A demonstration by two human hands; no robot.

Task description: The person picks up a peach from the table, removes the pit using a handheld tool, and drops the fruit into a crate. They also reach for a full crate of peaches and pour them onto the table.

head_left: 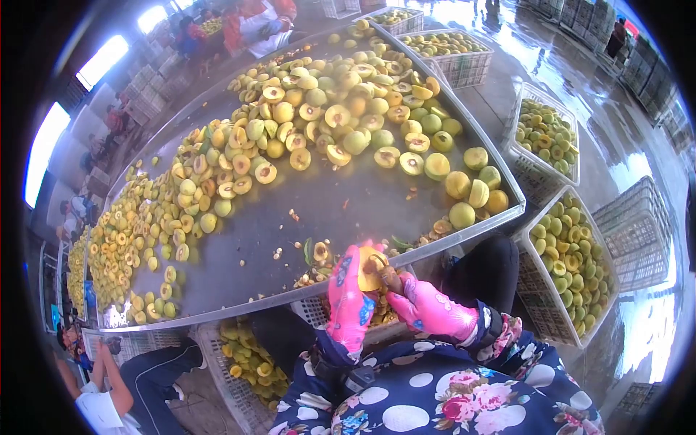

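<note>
Just over the near edge of the metal table, my left hand (346, 297), in a pink patterned glove, grips a yellow fruit half (367, 272) that looks like a peach. My right hand (437, 312), gloved alike, is closed around a tool with a brown handle (392, 280). The tool's end meets the fruit; its working tip is hidden. Beneath both hands, a crate partly shows with fruit scraps (383, 312) in it. Pits and scraps (320, 254) lie on the table beside my left hand.
Halved fruit (297, 116) is heaped across the metal table (304, 210), which has a raised rim. Fruit-filled crates stand at right (609, 290) and below the table (210, 348). An empty-looking crate (636, 232) leans at far right. Another person (109, 391) sits at lower left.
</note>
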